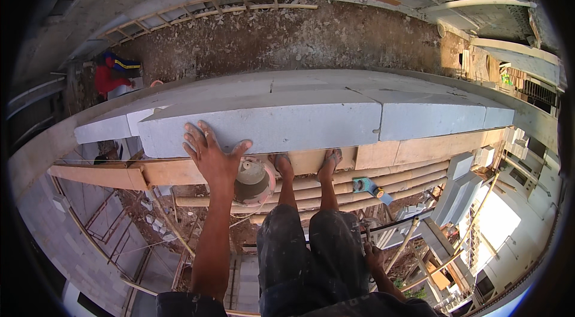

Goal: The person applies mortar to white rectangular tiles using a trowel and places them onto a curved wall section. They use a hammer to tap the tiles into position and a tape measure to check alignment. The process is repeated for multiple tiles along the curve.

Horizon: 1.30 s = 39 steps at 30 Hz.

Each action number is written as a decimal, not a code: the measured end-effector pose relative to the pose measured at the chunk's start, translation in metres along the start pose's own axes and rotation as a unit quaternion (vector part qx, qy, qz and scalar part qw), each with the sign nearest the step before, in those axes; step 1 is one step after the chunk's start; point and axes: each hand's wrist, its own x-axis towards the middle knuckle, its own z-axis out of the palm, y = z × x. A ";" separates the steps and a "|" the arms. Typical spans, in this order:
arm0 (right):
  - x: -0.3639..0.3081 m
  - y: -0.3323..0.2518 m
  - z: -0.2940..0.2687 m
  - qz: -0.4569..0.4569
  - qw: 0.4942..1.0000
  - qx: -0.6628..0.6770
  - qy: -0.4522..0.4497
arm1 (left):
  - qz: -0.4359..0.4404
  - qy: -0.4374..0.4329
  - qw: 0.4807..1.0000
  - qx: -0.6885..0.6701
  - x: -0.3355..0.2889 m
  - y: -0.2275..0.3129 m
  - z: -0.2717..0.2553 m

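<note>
My left hand (211, 155) lies with fingers spread on the near face of a long pale grey wall block (287, 127). Nothing is gripped in it. Other blocks (432, 120) continue the wall course to the right, with a narrow joint between. Beside my left wrist stands a pinkish bucket (271, 188) holding wet grey mortar (251, 180). My right hand (375, 258) hangs low by my right thigh, its fingers curled; what they hold, if anything, is hard to make out. A blue-green tool (366, 186) rests on the bamboo poles.
My bare feet stand on a plank (374, 154) along the wall, with bamboo poles (413, 174) behind it and a drop below. Beyond the wall lie rubble-strewn ground (287, 35) and a bamboo ladder (197, 10). Another person in red (108, 80) crouches at far left.
</note>
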 end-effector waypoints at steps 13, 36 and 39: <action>-0.005 -0.032 -0.011 -0.067 0.997 0.004 -0.022 | 0.013 0.013 1.000 0.026 0.003 0.000 0.002; -0.001 -0.031 -0.009 -0.039 0.999 -0.016 -0.035 | 0.006 0.006 1.000 0.019 0.003 -0.003 0.002; -0.001 -0.032 -0.009 -0.036 0.998 -0.034 -0.034 | 0.004 0.001 1.000 0.023 0.003 -0.002 0.003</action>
